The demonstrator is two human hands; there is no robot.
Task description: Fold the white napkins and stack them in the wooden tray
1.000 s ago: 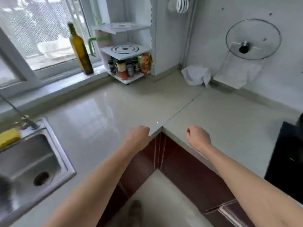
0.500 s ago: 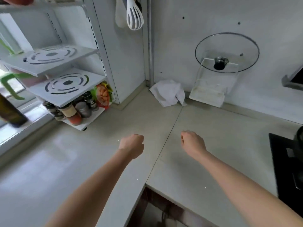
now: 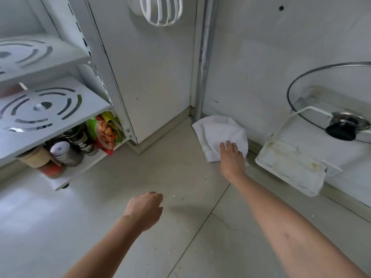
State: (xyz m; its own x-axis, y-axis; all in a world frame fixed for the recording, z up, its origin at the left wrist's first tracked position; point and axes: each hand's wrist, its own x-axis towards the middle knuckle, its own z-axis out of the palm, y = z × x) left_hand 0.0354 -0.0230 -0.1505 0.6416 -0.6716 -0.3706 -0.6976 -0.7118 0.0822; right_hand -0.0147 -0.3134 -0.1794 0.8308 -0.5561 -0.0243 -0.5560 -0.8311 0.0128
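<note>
A crumpled white napkin (image 3: 217, 133) lies in the far corner of the pale counter (image 3: 180, 227), against the wall. My right hand (image 3: 230, 157) reaches onto its near edge, fingers laid on the cloth. My left hand (image 3: 145, 209) hovers over the counter nearer to me, fingers loosely curled, holding nothing. No wooden tray is in view.
A white tiered rack (image 3: 40, 109) with spice jars (image 3: 62, 151) and a snack bag (image 3: 104, 133) stands at the left. At the right a glass pot lid (image 3: 339, 109) leans in a white holder with a drip tray (image 3: 289, 167). A whisk (image 3: 160, 11) hangs above.
The view has moved in toward the corner. My right hand has opened and reached forward onto the napkin. My left hand has stayed back over the counter, still loosely curled.
</note>
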